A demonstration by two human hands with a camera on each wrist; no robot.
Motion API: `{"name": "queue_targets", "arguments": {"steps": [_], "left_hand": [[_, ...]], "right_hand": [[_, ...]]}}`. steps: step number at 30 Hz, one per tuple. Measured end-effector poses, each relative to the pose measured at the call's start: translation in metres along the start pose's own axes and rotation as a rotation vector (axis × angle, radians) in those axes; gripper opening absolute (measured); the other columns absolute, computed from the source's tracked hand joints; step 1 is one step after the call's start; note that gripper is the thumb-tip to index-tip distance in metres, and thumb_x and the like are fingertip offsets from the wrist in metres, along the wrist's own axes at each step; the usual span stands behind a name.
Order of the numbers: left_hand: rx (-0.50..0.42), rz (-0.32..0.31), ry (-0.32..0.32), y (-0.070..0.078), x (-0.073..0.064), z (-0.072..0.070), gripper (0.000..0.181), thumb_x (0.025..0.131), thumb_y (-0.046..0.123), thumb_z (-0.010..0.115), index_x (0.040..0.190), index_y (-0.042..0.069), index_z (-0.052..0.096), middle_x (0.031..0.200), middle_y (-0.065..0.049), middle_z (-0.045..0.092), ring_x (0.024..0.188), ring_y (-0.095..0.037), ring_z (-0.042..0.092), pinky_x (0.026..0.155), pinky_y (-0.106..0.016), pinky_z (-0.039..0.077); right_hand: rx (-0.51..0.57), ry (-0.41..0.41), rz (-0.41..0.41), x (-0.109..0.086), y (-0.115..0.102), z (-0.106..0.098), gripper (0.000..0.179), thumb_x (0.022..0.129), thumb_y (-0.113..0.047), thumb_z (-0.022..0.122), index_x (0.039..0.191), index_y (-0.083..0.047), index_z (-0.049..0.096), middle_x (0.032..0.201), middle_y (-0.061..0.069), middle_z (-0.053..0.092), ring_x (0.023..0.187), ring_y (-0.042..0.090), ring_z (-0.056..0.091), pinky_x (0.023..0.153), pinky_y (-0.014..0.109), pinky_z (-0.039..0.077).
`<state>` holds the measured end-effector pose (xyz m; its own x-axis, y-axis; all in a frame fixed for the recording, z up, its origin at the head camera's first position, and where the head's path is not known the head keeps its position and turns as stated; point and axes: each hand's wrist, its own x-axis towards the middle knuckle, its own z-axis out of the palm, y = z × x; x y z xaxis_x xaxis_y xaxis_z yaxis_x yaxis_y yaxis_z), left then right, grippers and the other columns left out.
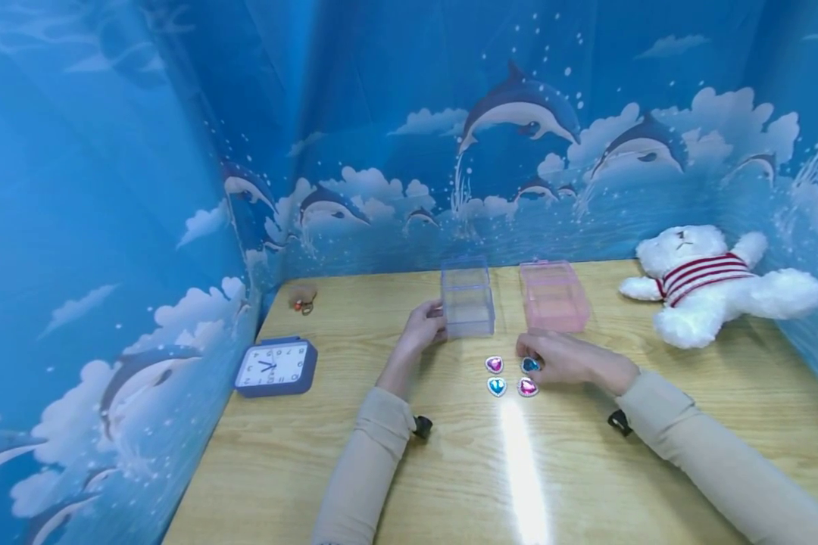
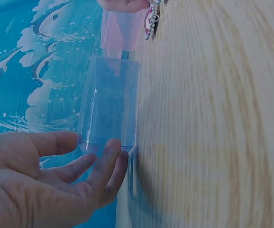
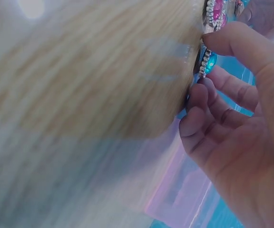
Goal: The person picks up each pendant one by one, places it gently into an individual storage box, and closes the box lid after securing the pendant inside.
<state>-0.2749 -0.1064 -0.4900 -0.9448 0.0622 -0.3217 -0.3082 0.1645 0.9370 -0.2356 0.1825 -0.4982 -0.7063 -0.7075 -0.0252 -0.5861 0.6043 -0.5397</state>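
In the head view my left hand (image 1: 426, 327) touches the left side of a clear bluish-purple plastic box (image 1: 468, 309). The fingers (image 2: 109, 151) lie loosely bent at the box's end in the left wrist view. My right hand (image 1: 552, 357) pinches a blue heart-shaped gem (image 1: 530, 365) with a silver beaded rim. Its thumb (image 3: 225, 40) and fingertips are on either side of that gem's edge. Close by on the table are a pink heart gem (image 1: 494, 365), a lighter blue heart gem (image 1: 497, 386) and another pink heart gem (image 1: 528, 387).
Behind the right hand stands a clear pink plastic box (image 1: 555, 297). A white teddy bear (image 1: 716, 284) in a striped shirt lies at the back right. On the left are a blue clock (image 1: 276, 367) and a small trinket (image 1: 303, 301). Dolphin-print curtains (image 1: 382, 113) border the wooden table (image 1: 443, 477).
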Motion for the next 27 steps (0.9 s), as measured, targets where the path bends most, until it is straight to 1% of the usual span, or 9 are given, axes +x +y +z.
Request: {"name": "queue_targets", "arguments": {"steps": [4, 7, 9, 10, 13, 16, 19, 21, 27], "left_hand": [[0.003, -0.005, 0.008, 0.002, 0.0, 0.001, 0.054, 0.104, 0.001, 0.053, 0.158, 0.005, 0.046, 0.15, -0.021, 0.057, 0.13, -0.036, 0.063, 0.106, -0.041, 0.06], [0.015, -0.018, 0.014, 0.004, -0.001, 0.002, 0.054, 0.105, 0.003, 0.053, 0.158, 0.008, 0.046, 0.15, -0.019, 0.057, 0.13, -0.035, 0.063, 0.107, -0.042, 0.059], [0.022, -0.029, 0.016, 0.005, -0.001, 0.002, 0.054, 0.106, 0.004, 0.053, 0.159, 0.009, 0.046, 0.15, -0.018, 0.057, 0.131, -0.034, 0.063, 0.108, -0.042, 0.059], [0.023, -0.031, 0.017, 0.005, -0.001, 0.003, 0.053, 0.106, 0.005, 0.053, 0.159, 0.009, 0.046, 0.15, -0.018, 0.057, 0.132, -0.034, 0.063, 0.108, -0.042, 0.058], [0.022, -0.03, 0.021, 0.005, -0.001, 0.003, 0.053, 0.106, 0.004, 0.053, 0.159, 0.008, 0.045, 0.151, -0.019, 0.056, 0.132, -0.034, 0.062, 0.108, -0.042, 0.058], [0.019, -0.029, 0.027, 0.004, -0.001, 0.004, 0.053, 0.106, 0.004, 0.053, 0.158, 0.007, 0.046, 0.15, -0.019, 0.056, 0.132, -0.034, 0.062, 0.108, -0.043, 0.058], [0.02, -0.029, 0.028, 0.003, -0.001, 0.005, 0.053, 0.106, 0.004, 0.053, 0.158, 0.008, 0.046, 0.15, -0.019, 0.057, 0.13, -0.033, 0.063, 0.106, -0.043, 0.059], [0.021, -0.028, 0.03, 0.003, -0.001, 0.005, 0.053, 0.106, 0.005, 0.053, 0.158, 0.008, 0.046, 0.15, -0.018, 0.058, 0.13, -0.033, 0.063, 0.105, -0.042, 0.059], [0.022, -0.022, 0.038, 0.001, 0.0, 0.005, 0.054, 0.104, 0.004, 0.054, 0.158, 0.007, 0.047, 0.148, -0.019, 0.059, 0.127, -0.033, 0.065, 0.103, -0.04, 0.06]], "right_hand": [[0.013, 0.005, 0.005, 0.0, 0.002, -0.001, 0.021, 0.082, -0.008, 0.077, 0.1, -0.011, 0.065, 0.091, -0.002, 0.065, 0.079, 0.008, 0.057, 0.069, 0.022, 0.053], [0.023, 0.033, -0.003, 0.002, 0.001, -0.005, 0.023, 0.082, -0.004, 0.075, 0.101, -0.011, 0.065, 0.088, -0.001, 0.063, 0.077, 0.008, 0.055, 0.067, 0.022, 0.052], [0.021, 0.069, -0.018, 0.005, -0.002, -0.009, 0.024, 0.082, -0.002, 0.074, 0.103, -0.01, 0.065, 0.088, 0.0, 0.062, 0.074, 0.008, 0.053, 0.064, 0.021, 0.05], [0.016, 0.099, -0.039, 0.007, -0.004, -0.011, 0.025, 0.081, 0.001, 0.073, 0.104, -0.008, 0.066, 0.089, 0.001, 0.063, 0.074, 0.008, 0.053, 0.064, 0.021, 0.05], [0.016, 0.17, -0.067, 0.016, -0.008, -0.018, 0.031, 0.081, 0.003, 0.072, 0.111, -0.002, 0.067, 0.094, 0.004, 0.066, 0.076, 0.008, 0.055, 0.066, 0.021, 0.053], [0.039, 0.2, -0.056, 0.024, -0.015, -0.024, 0.036, 0.084, 0.002, 0.071, 0.12, 0.001, 0.068, 0.104, 0.009, 0.069, 0.084, 0.011, 0.062, 0.073, 0.024, 0.059], [0.052, 0.206, -0.018, 0.031, -0.022, -0.03, 0.039, 0.088, -0.001, 0.07, 0.127, 0.0, 0.068, 0.112, 0.012, 0.069, 0.089, 0.014, 0.065, 0.077, 0.027, 0.061], [0.057, 0.216, -0.008, 0.037, -0.025, -0.032, 0.038, 0.09, -0.002, 0.069, 0.128, -0.001, 0.068, 0.118, 0.014, 0.069, 0.089, 0.016, 0.066, 0.078, 0.03, 0.061], [0.081, 0.256, 0.045, 0.056, -0.031, -0.039, 0.037, 0.094, -0.004, 0.067, 0.131, -0.003, 0.068, 0.125, 0.018, 0.066, 0.092, 0.02, 0.066, 0.078, 0.034, 0.06]]}}
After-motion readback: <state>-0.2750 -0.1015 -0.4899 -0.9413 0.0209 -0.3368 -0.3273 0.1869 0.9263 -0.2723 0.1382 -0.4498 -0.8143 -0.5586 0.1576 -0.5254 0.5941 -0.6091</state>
